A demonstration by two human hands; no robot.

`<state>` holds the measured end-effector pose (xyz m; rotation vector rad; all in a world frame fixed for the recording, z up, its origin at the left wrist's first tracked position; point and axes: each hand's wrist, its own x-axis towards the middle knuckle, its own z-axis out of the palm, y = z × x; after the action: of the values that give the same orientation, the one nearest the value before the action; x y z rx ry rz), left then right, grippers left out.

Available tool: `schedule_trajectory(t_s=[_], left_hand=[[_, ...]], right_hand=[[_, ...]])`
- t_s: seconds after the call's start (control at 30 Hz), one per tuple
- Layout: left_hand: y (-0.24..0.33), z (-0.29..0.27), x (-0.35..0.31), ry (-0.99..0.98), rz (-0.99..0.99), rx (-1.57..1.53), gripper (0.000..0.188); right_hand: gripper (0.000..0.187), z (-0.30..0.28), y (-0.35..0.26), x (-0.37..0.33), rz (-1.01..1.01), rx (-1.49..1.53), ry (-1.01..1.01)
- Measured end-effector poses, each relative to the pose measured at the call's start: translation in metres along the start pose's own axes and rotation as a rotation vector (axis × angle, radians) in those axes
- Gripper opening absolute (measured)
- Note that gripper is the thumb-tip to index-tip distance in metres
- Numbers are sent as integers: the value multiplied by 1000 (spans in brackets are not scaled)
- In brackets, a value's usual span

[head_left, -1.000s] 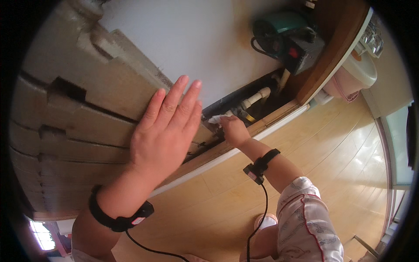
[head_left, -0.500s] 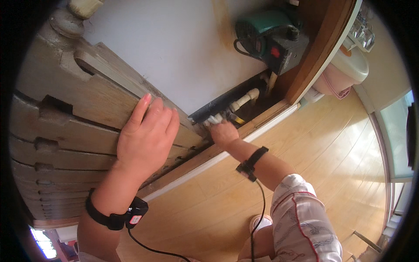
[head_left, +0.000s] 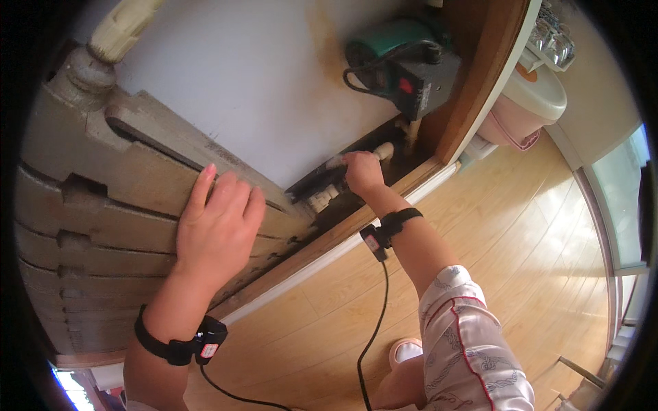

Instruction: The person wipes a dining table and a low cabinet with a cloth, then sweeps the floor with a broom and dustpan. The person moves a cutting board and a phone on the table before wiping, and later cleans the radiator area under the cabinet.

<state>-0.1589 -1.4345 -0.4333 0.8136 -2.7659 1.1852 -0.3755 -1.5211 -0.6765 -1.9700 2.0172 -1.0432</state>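
My left hand (head_left: pixel 216 222) lies with outstretched fingers on the dusty top edge of an old sectioned radiator (head_left: pixel 151 168), holding nothing. My right hand (head_left: pixel 364 172) is closed at the pipework in the recess behind the wooden sill. A small whitish bit shows by its fingertips; whether it is a held thing or part of the pipe I cannot tell. Just beyond the hand is a beige pipe elbow (head_left: pixel 385 151). Nearer the radiator sits a pale pipe fitting (head_left: pixel 322 198).
A green motor pump (head_left: pixel 394 41) with a black box and red switch stands in the recess. Its wooden frame (head_left: pixel 473 89) borders it on the right. Beyond that is a pink and white bin (head_left: pixel 524 109). Black cables trail from both wrist straps over the wooden floor (head_left: pixel 301 329).
My right hand has moved away from the pale fitting by the radiator, along the pipe toward the elbow. My left hand stays on the radiator. The view has shifted slightly.
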Motion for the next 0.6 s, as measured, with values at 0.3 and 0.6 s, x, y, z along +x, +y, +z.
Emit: schedule_trajectory(t_s=[0.3,0.6], left_hand=[[3,0,1,-45,-25,17,19],[3,1,-1,-40,-11,69,18]], right_hand=[[25,-15,89,14,-223,-503,-247],[22,-19,96,35,545,-172,-152]])
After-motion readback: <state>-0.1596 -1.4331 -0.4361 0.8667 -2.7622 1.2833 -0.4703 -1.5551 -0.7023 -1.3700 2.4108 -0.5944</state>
